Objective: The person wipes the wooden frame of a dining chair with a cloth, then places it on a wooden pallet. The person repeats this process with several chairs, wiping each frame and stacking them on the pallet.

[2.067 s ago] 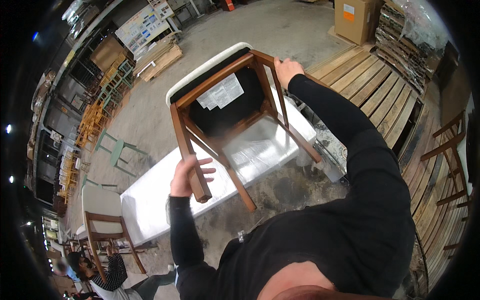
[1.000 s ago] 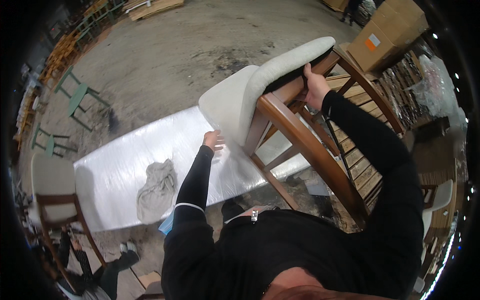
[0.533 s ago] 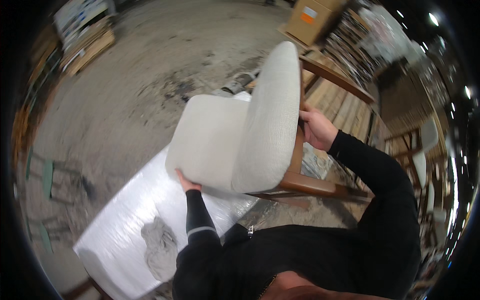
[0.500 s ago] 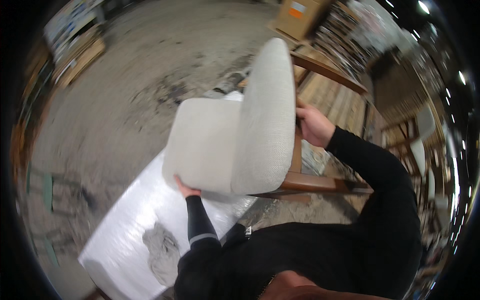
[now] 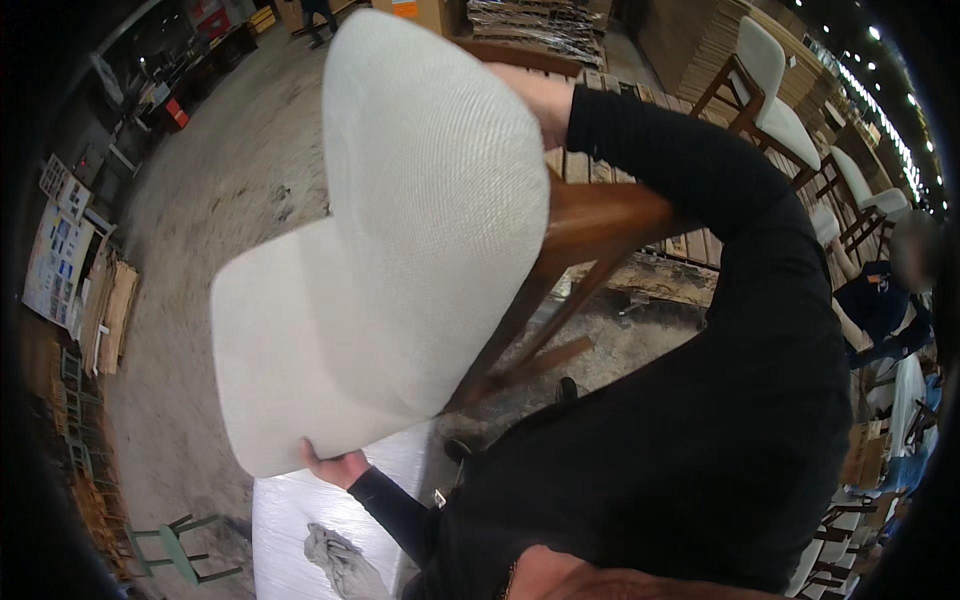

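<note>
A chair (image 5: 430, 210) with a pale beige upholstered seat and back and brown wooden legs is held tilted in front of me, larger than anything else in view. My left hand (image 5: 335, 466) grips the near edge of its seat, thumb on top and the other fingers out of sight beneath. Behind the backrest, my right hand (image 5: 543, 103) holds the chair's far side; its fingertips are hidden. Below the seat lies a surface wrapped in shiny white plastic (image 5: 275, 535), with a crumpled grey cloth (image 5: 345, 565) on it.
Wooden pallets (image 5: 650, 275) stand beyond the chair legs. Similar chairs (image 5: 765, 95) line the right side, where another person (image 5: 885, 300) is near. At the lower left stands a small green stool frame (image 5: 180, 550). Stacked cardboard (image 5: 700, 50) rises at the back.
The chair has come up closer to me, its seat and back swinging left and its legs now angled down. Both hands have stayed on it. My view has turned.
</note>
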`<action>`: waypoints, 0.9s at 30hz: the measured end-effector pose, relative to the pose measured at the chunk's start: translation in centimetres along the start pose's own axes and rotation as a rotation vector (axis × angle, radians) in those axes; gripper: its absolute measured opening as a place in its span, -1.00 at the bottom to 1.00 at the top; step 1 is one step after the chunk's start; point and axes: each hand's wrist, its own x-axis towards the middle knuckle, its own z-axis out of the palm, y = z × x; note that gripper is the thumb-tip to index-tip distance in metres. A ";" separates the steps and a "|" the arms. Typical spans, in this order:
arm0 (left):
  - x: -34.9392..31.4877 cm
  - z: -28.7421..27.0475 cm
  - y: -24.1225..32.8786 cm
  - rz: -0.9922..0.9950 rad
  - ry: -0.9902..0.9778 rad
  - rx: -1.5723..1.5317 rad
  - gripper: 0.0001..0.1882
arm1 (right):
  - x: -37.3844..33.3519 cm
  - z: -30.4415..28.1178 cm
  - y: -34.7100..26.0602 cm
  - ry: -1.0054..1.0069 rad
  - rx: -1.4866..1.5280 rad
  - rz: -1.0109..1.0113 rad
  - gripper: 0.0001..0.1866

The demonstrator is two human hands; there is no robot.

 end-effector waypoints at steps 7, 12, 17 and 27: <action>-7.4 16.7 -9.0 0.238 -0.344 0.129 -0.38 | -4.4 -23.6 4.7 0.149 0.204 -0.129 -0.47; -7.0 31.2 -16.1 0.355 -0.619 0.227 -0.40 | -7.4 -37.3 13.6 0.414 0.323 -0.040 -0.49; -4.7 45.1 -27.2 0.225 -0.895 0.369 -0.55 | -6.5 -48.6 22.2 0.626 0.442 0.026 -0.51; 4.5 68.8 -65.5 0.268 -1.068 0.831 -0.72 | 8.0 -69.1 38.2 0.768 0.635 0.084 -0.55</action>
